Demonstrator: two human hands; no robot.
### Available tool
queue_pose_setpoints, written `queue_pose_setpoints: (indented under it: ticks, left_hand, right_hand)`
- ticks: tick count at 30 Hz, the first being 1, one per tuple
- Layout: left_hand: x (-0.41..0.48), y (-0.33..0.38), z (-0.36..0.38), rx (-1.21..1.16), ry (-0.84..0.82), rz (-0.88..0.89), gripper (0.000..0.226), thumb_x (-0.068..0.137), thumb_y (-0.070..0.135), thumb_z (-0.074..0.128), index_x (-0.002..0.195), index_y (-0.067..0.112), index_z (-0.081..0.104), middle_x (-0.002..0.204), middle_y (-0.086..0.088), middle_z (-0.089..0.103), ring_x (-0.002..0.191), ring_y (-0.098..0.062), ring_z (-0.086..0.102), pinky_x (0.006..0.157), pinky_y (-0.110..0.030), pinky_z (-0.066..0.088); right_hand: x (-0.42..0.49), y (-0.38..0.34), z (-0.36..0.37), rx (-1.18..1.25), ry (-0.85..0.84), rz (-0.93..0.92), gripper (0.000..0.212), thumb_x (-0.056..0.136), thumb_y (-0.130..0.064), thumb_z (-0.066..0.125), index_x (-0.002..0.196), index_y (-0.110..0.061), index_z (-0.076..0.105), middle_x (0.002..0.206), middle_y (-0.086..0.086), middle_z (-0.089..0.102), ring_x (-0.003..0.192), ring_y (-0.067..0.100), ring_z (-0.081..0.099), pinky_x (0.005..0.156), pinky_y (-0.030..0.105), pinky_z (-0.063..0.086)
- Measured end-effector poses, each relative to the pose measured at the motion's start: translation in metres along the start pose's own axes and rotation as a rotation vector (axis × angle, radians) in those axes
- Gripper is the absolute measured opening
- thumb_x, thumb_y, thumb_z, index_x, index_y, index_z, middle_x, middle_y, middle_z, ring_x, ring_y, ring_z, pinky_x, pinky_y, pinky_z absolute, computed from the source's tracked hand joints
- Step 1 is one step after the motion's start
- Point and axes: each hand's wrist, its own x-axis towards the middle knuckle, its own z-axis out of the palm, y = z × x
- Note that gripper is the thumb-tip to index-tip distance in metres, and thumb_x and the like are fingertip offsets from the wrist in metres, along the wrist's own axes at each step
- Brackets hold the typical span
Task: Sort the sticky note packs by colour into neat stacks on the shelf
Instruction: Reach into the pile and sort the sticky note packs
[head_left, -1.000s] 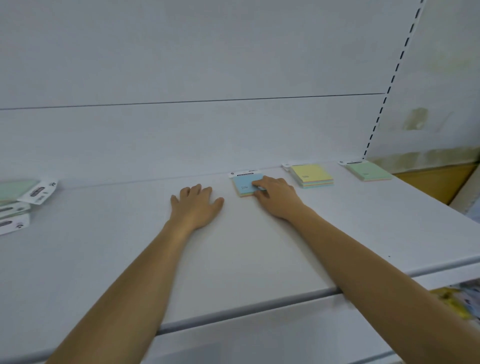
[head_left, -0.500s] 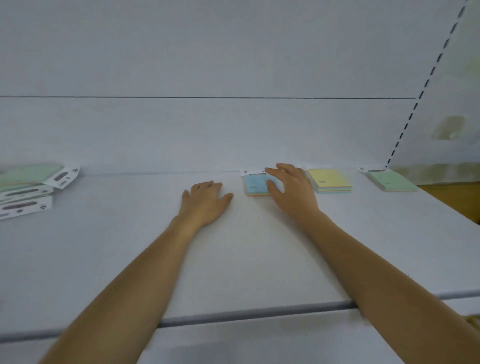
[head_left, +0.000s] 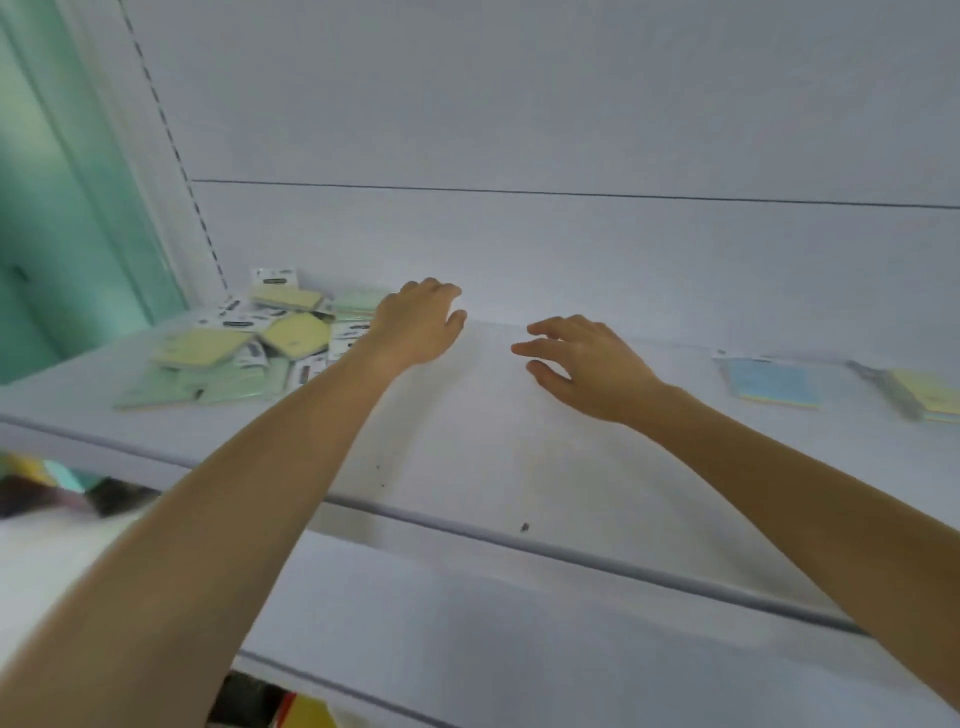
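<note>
Grip: I find the left hand empty, its fingers loosely bent downward and nothing between them. Its knuckles reach the right edge of the loose pile; I cannot tell whether they touch a pack. The right hand is likewise empty, its fingers spread and lightly curved and its thumb apart from them, low over bare shelf.

Count: the loose pile lies at the left end of the shelf, against the back panel. In it I count three yellow packs and at least three green packs, overlapping at odd angles with white header cards showing. Blur prevents a firmer total. At the right end stand two separate stacks: the blue stack, and just beyond it the yellow stack, cut by the frame edge.

Pose: both forearms are bare and extend forward across the shelf's front edge, palms down. The hands are near each other at mid-shelf. The right hand is well apart from the blue stack.
</note>
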Motion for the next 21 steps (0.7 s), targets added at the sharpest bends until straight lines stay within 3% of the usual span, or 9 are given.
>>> queue_pose_setpoints:
  ticks: [5,9,16,18,21]
  left_hand:
    - [-0.013,-0.127,-0.01,0.018,-0.031,-0.112,0.043,0.096,0.026,0.036,0.137,0.013,0.039,0.139,-0.014,0.044,0.127,-0.033,0.042,0.099,-0.044,0.039]
    - [-0.018,-0.208,-0.011,-0.019,-0.068,-0.157,0.04,0.095,0.027,0.041,0.133,0.016,0.046,0.138,-0.013,0.046,0.126,-0.033,0.044,0.102,-0.044,0.041]
    - [-0.003,-0.245,0.002,-0.122,-0.215,0.083,0.043,0.09,0.034,0.051,0.13,0.02,0.051,0.139,-0.009,0.048,0.133,-0.031,0.036,0.11,-0.044,0.032]
    - [0.005,-0.246,0.007,-0.103,-0.248,0.126,0.044,0.088,0.038,0.053,0.129,0.02,0.052,0.139,-0.008,0.048,0.134,-0.031,0.033,0.111,-0.044,0.03]
    - [0.013,-0.244,0.01,-0.112,-0.271,0.15,0.047,0.084,0.043,0.057,0.125,0.021,0.053,0.137,-0.006,0.049,0.132,-0.029,0.034,0.109,-0.04,0.031]
  right_hand:
    - [0.072,-0.083,0.046,0.062,-0.145,0.002,0.037,0.096,-0.031,0.039,0.131,-0.027,0.048,0.139,0.003,0.047,0.127,0.023,0.041,0.107,0.035,0.031]
    - [0.118,-0.127,0.081,0.108,-0.15,0.08,0.036,0.095,-0.031,0.04,0.129,-0.026,0.051,0.136,0.004,0.049,0.128,0.024,0.041,0.106,0.035,0.034]
    - [0.141,-0.146,0.105,0.109,-0.31,0.214,0.04,0.096,-0.04,0.028,0.13,-0.031,0.046,0.142,0.002,0.037,0.133,0.027,0.027,0.113,0.042,0.024]
    - [0.137,-0.132,0.105,0.125,-0.302,0.242,0.037,0.096,-0.04,0.027,0.119,-0.031,0.054,0.14,0.0,0.042,0.133,0.028,0.03,0.111,0.044,0.027]
    - [0.129,-0.122,0.095,0.213,-0.23,0.381,0.03,0.095,-0.036,0.031,0.086,-0.022,0.056,0.101,0.005,0.062,0.105,0.03,0.054,0.088,0.038,0.041]
